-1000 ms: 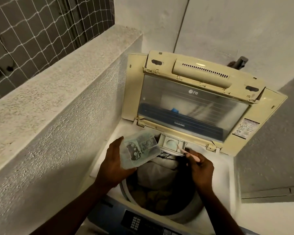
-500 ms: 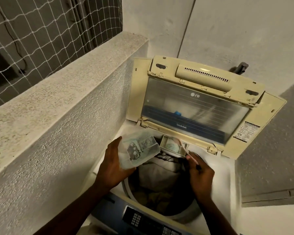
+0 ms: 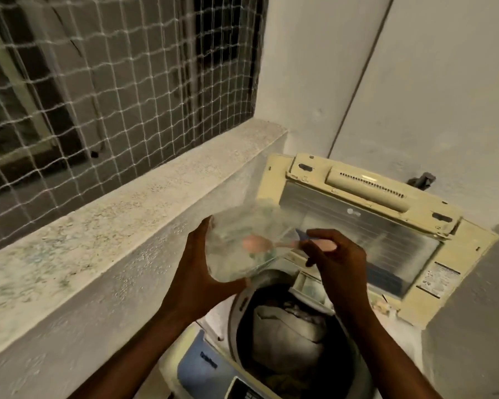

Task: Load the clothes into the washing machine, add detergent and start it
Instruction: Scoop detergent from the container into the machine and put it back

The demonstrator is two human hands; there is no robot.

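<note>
While the left hand [image 3: 198, 272] cups the clear detergent tub [image 3: 242, 249] from its far side, fingers wrapped around the wall, the right hand [image 3: 336, 263] pinches the pink spoon [image 3: 274, 243], thumb and fingers closed tight on its handle. That spoon lies nearly level, long axis running from the right fingers across toward the left palm, bowl end leading and sitting inside the tub. It's blurred, so whether powder is on it I cannot tell. Below both sets of fingers sits the washing machine [image 3: 271, 355], lid [image 3: 386, 226] propped up beyond them, clothes [image 3: 285, 335] already in the drum, and the small dispenser tray [image 3: 308, 285] just under the right knuckles.

Risk now, I'd judge: a tilted spoon on the carry across spills detergent onto the machine's rim, not the tray. The tub is held one-handed too; a loose wrap and it tips into the drum.
</note>
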